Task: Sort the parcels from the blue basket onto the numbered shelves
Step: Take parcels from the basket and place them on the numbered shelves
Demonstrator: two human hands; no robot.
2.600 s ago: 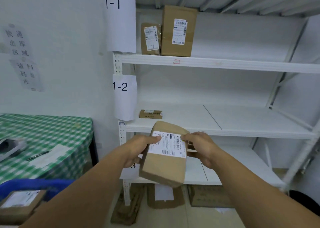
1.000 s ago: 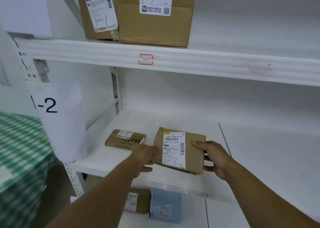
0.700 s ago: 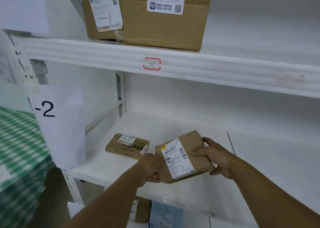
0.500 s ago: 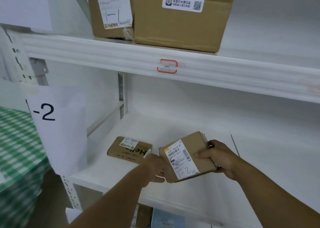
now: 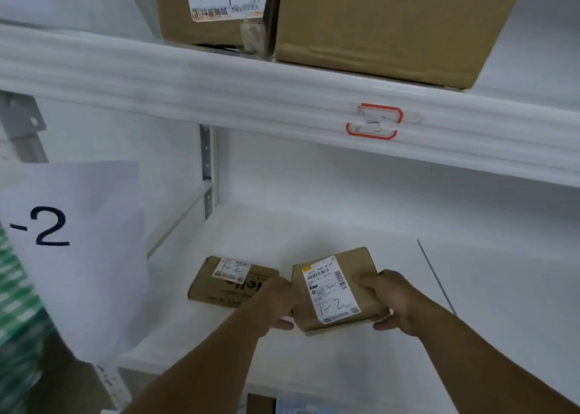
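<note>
We read "-2" on the paper sign (image 5: 72, 241) at the left. Handwritten "1-2" marks the label of the larger parcel (image 5: 335, 288) and the label of the flat parcel (image 5: 219, 288) beside it. On the upper shelf (image 5: 251, 99), a box (image 5: 175, 21) label shows "1-1" and "抖音商城".

One head cam, worn, close-in.
We look forward and slightly down: upper shelf beam (image 5: 219, 84) at 12 o'clock, lower shelf board (image 5: 314, 234) at 6.
</note>
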